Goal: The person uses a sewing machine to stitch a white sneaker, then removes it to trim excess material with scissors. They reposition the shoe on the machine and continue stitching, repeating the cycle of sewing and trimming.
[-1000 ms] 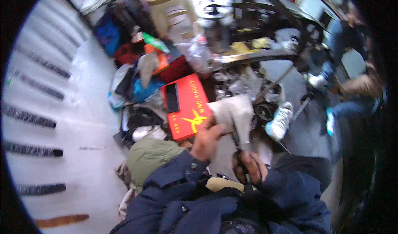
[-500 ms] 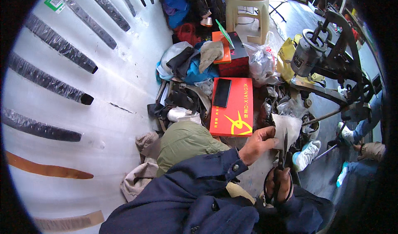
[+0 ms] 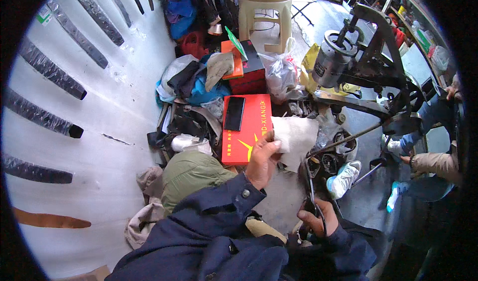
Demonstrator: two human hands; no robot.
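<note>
Pinched between the thumb and fingers of my left hand is an off-white piece of sheet material, perhaps cloth or thin leather. It spreads out to the right of my fingertips, beside a red box. Lower and to the right, my right hand is closed around the handles of a pair of scissors. Their dark blades point up and away, just below the piece's right edge, and look slightly blurred. A black phone lies on the red box.
A hand-cranked machine stands at the right. Another person's sleeved arm and a white shoe are near it. Clothes and bags pile up left of the box, a plastic stool behind. Wrapped dark strips hang on the white wall.
The scissors have come away from the piece, which their blades overlapped before, and now sit lower. My left hand has turned the piece so more of it shows. The whole view has shifted.
</note>
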